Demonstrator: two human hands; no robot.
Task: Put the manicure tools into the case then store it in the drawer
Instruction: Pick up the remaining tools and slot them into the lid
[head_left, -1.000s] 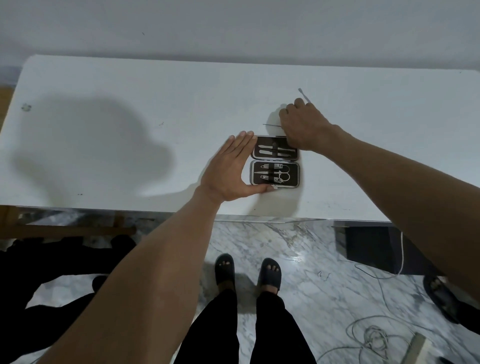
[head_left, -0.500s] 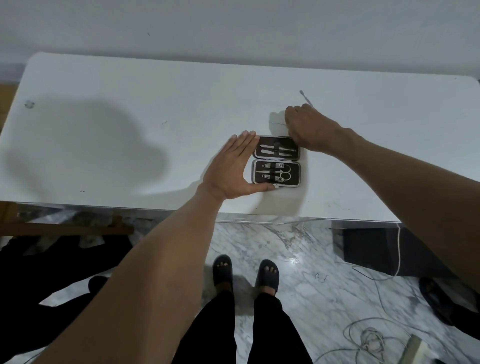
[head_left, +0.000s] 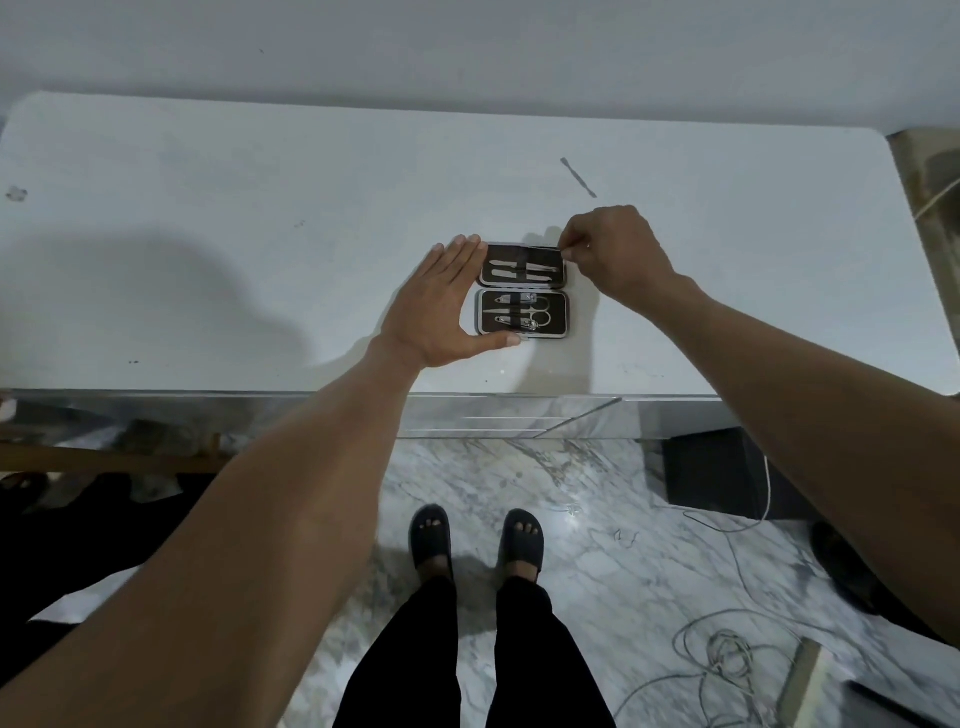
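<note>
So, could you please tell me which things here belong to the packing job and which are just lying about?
Part of the job:
open case
loose tool on the table
thin tool pinched in the right hand
left hand steadying the case

Just lying about:
cables on the floor
black box

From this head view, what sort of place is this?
Probably a room in a home: a white table against a plain wall, a marble-patterned floor with loose cables, and slippers on the feet.

Case (head_left: 522, 291) open flat on table, dark lining, tools (head_left: 519, 313) strapped in both halves. One thin tool (head_left: 578, 177) loose beyond it, lying diagonal.
</note>
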